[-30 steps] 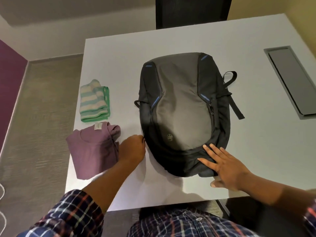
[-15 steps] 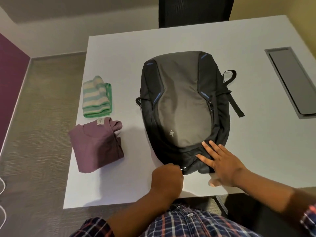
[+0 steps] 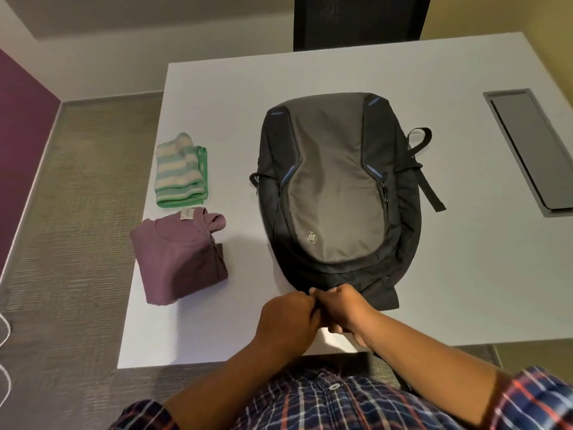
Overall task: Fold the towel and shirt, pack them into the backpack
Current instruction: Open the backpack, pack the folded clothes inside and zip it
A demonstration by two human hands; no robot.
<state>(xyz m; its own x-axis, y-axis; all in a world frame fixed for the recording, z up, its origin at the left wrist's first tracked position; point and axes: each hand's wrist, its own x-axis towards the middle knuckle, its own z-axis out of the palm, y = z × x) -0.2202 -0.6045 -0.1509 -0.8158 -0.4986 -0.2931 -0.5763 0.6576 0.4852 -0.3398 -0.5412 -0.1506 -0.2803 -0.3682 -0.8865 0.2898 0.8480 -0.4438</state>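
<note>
A grey and black backpack (image 3: 335, 193) lies flat on the white table (image 3: 465, 274), its top end towards me. My left hand (image 3: 286, 321) and my right hand (image 3: 347, 311) meet at that near edge, both with fingers closed on the backpack's edge; what exactly they pinch is hidden. A folded green-and-cream striped towel (image 3: 181, 172) lies left of the backpack. In front of it sits a folded purple shirt (image 3: 179, 259), near the table's left edge.
A grey recessed panel (image 3: 533, 150) is set into the table at the right. A black chair back (image 3: 359, 20) stands behind the far edge. Carpeted floor lies to the left, with a white cable (image 3: 4, 336) at the frame's edge.
My left hand slid along the backpack's near edge from beside the shirt to its middle. My right hand lifted from lying flat on the backpack and closed on the edge next to the left.
</note>
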